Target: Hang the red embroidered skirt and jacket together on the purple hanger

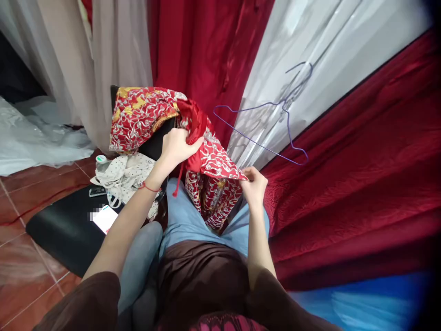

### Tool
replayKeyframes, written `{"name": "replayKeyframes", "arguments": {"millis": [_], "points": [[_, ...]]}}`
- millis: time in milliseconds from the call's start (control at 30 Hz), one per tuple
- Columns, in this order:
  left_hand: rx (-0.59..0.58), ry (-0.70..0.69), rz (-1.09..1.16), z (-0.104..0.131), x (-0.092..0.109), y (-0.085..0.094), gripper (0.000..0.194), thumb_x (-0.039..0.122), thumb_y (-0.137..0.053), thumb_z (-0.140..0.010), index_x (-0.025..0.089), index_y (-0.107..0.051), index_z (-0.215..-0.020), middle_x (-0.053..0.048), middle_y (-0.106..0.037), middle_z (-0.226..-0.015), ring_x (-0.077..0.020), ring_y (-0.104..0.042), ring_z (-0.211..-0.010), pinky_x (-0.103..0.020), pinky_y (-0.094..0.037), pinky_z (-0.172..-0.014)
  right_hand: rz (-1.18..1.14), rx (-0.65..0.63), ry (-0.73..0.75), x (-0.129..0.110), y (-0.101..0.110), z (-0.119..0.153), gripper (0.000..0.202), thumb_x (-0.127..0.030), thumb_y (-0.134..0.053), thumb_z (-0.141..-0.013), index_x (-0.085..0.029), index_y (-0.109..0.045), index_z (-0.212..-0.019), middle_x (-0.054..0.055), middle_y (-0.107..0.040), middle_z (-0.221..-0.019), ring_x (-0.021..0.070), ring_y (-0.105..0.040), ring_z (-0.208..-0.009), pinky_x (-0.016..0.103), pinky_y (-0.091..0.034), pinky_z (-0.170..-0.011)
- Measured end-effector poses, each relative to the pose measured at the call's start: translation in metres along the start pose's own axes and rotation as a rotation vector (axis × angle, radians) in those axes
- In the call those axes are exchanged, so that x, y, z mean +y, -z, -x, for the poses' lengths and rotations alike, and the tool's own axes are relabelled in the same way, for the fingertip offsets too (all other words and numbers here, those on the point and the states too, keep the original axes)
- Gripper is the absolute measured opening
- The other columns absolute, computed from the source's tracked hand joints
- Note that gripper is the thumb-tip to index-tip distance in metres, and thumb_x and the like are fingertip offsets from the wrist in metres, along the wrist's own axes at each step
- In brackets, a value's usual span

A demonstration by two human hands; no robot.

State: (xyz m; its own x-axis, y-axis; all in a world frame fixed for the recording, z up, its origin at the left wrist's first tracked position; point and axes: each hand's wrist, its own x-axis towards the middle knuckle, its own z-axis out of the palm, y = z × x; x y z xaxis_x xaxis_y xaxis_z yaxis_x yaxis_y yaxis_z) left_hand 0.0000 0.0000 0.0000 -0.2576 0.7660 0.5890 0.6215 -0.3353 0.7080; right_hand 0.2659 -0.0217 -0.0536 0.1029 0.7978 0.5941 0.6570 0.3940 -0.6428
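A red garment [220, 158] with silver and gold patterning is spread between my hands, part of it hanging down between my knees. My left hand [179, 146] is closed on its bunched plain red part [195, 119], with the thumb on top. Between thumb and fingers, my right hand [254, 185] pinches a pointed corner of the patterned cloth. To the left, more of the same patterned cloth [138, 115] lies draped over a black surface. From the bunched part a thin red cord [178, 181] dangles over my leg.
A purple wire hanger [258, 106] hangs against white cloth at the right. Red curtains [361, 179] hang beside it. At the left, a black seat [65, 227] bears a phone [105, 219] and a dotted white cloth bag [129, 172]. Clear plastic [37, 138] lies on the tiled floor.
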Motion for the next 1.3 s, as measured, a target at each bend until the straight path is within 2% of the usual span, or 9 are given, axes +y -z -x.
{"name": "replayKeyframes", "arguments": {"millis": [167, 333, 433, 533, 667, 867, 1000, 1100, 1300], "points": [[-0.152, -0.019, -0.265, 0.012, 0.009, -0.034, 0.056, 0.070, -0.057, -0.080, 0.023, -0.044, -0.053, -0.011, -0.058, -0.060, -0.0342, -0.067, -0.083, -0.039, -0.048, -0.080, 0.084, -0.059, -0.096, 0.016, 0.010, 0.006, 0.013, -0.020, -0.054, -0.073, -0.025, -0.062, -0.082, 0.002, -0.071, -0.081, 0.0202, -0.068, -0.077, 0.031, -0.054, -0.077], [-0.261, -0.045, -0.213, 0.027, 0.020, -0.049, 0.062, 0.071, -0.043, -0.088, 0.024, -0.038, -0.048, -0.008, -0.052, -0.051, -0.0289, -0.067, -0.067, -0.033, -0.039, -0.064, 0.166, -0.061, 0.043, -0.004, 0.018, 0.013, 0.043, -0.019, -0.051, -0.075, -0.023, -0.059, -0.117, 0.009, -0.069, -0.112, 0.0247, -0.066, -0.105, 0.035, -0.051, -0.093], [-0.300, -0.056, -0.151, 0.032, 0.022, -0.054, 0.062, 0.069, -0.043, -0.089, 0.023, -0.035, -0.047, -0.005, -0.048, -0.047, -0.0228, -0.061, -0.058, -0.032, -0.035, -0.059, 0.200, 0.050, 0.053, 0.006, 0.034, 0.009, 0.043, -0.021, -0.051, -0.077, -0.023, -0.059, -0.119, 0.009, -0.068, -0.114, 0.0239, -0.065, -0.106, 0.034, -0.050, -0.092], [-0.315, -0.070, -0.095, 0.035, 0.021, -0.057, 0.060, 0.067, -0.049, -0.086, 0.022, -0.036, -0.049, -0.002, -0.046, -0.048, -0.0159, -0.051, -0.055, -0.029, -0.034, -0.057, 0.218, 0.234, -0.174, 0.043, 0.057, 0.003, 0.028, -0.031, -0.049, -0.085, -0.023, -0.061, -0.109, 0.009, -0.070, -0.101, 0.0242, -0.067, -0.092, 0.035, -0.052, -0.085], [-0.320, -0.088, -0.107, 0.039, 0.018, -0.067, 0.061, 0.068, -0.049, -0.084, 0.020, -0.032, -0.051, 0.003, -0.034, -0.049, -0.0096, -0.035, -0.053, -0.027, -0.027, -0.055, 0.332, 0.396, -0.440, 0.088, 0.084, 0.006, 0.037, -0.042, -0.046, -0.091, -0.015, -0.057, -0.114, 0.016, -0.068, -0.100, 0.0322, -0.066, -0.092, 0.046, -0.051, -0.085], [-0.345, -0.150, -0.121, 0.049, 0.019, -0.085, 0.063, 0.072, -0.044, -0.084, 0.019, -0.027, -0.055, 0.003, -0.028, -0.052, -0.0078, -0.031, -0.054, -0.025, -0.023, -0.054, 0.410, 0.498, -0.334, 0.091, 0.093, 0.013, 0.064, -0.051, -0.047, -0.090, -0.006, -0.043, -0.135, 0.027, -0.052, -0.125, 0.0377, -0.057, -0.110, 0.049, -0.048, -0.092], [-0.411, -0.197, -0.170, 0.055, 0.023, -0.091, 0.062, 0.072, -0.043, -0.085, 0.019, -0.030, -0.055, 0.003, -0.033, -0.052, -0.0084, -0.034, -0.054, -0.025, -0.023, -0.055, 0.539, 0.320, 0.067, 0.088, 0.096, -0.010, 0.058, -0.042, -0.045, -0.092, -0.014, -0.040, -0.143, 0.022, -0.042, -0.143, 0.0377, -0.039, -0.130, 0.053, -0.036, -0.104], [-0.434, -0.249, -0.237, 0.059, 0.021, -0.099, 0.060, 0.071, -0.045, -0.085, 0.019, -0.036, -0.056, 0.002, -0.042, -0.053, -0.0099, -0.039, -0.054, -0.026, -0.025, -0.057, 0.641, 0.106, 0.264, 0.098, 0.100, -0.035, 0.061, -0.035, -0.045, -0.092, -0.012, -0.037, -0.148, 0.022, -0.049, -0.139, 0.0387, -0.038, -0.127, 0.056, -0.032, -0.102], [-0.461, -0.155, -0.297, 0.066, -0.009, -0.130, 0.060, 0.069, -0.038, -0.090, 0.020, -0.039, -0.056, -0.003, -0.054, -0.058, -0.0169, -0.056, -0.059, -0.027, -0.029, -0.059, 0.731, -0.328, 0.410, 0.134, 0.126, -0.064, 0.028, -0.028, -0.042, -0.095, -0.017, -0.065, -0.106, 0.016, -0.065, -0.114, 0.0331, -0.049, -0.112, 0.049, -0.033, -0.096]]}}
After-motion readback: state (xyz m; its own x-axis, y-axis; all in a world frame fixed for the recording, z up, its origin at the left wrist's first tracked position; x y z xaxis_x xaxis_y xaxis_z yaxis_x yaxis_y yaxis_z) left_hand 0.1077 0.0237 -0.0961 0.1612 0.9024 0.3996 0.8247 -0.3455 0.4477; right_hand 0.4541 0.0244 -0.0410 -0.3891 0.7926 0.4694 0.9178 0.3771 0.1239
